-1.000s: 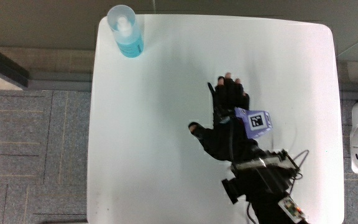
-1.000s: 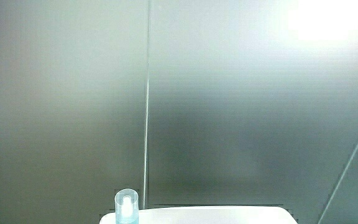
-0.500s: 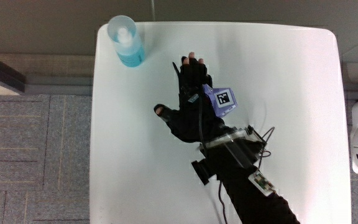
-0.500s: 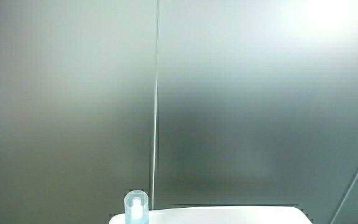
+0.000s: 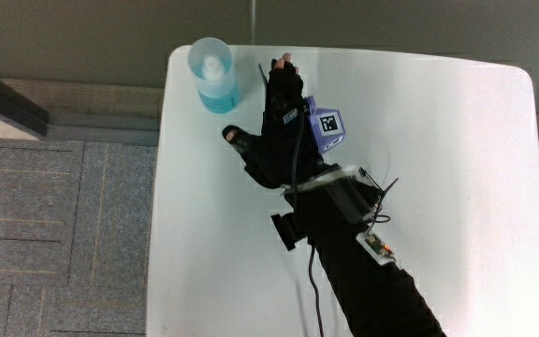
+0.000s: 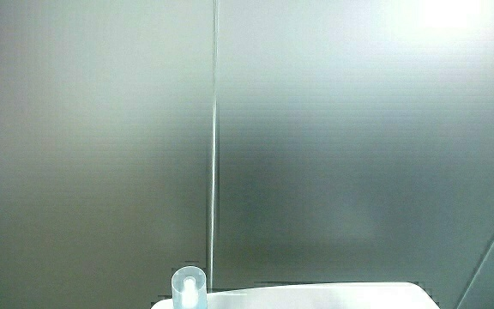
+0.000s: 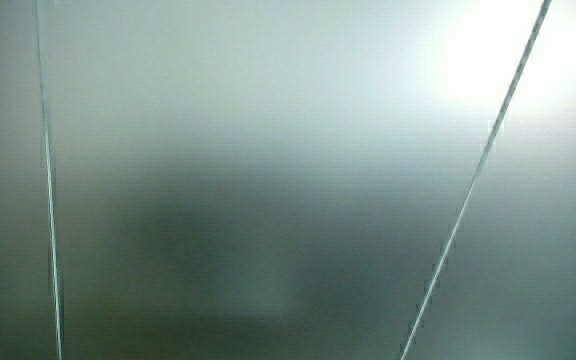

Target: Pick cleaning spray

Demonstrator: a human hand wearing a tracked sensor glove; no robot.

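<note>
Spray point(image 5: 215, 75) stands upright at a table point(image 5: 438, 187) corner, the corner farthest from the person on that side, close to both edges; pale blue liquid, clear cap, seen nearly end-on from above, so long axis is vertical. In a side view only its cap and the table's edge strip show point(image 6: 189, 290) under a pale wall; the other side view gives wall and not much else. Hand point(image 5: 274, 131) lies just beside the spray, over the table near the same edge, not touching yet. Fingers point(image 5: 284, 80) point toward that edge, roughly alongside the bottle; thumb point(image 5: 235, 137) sticks out toward the spray's side, slightly nearer the person than the bottle. So grip looks wide, holding nothing. Forearm runs back diagonally toward the person w/ cable and small box strapped on. Judgement: spray sits sideways from the palm, on the thumb side; next move prob. a short sideways slide, then close round the body.
</note>
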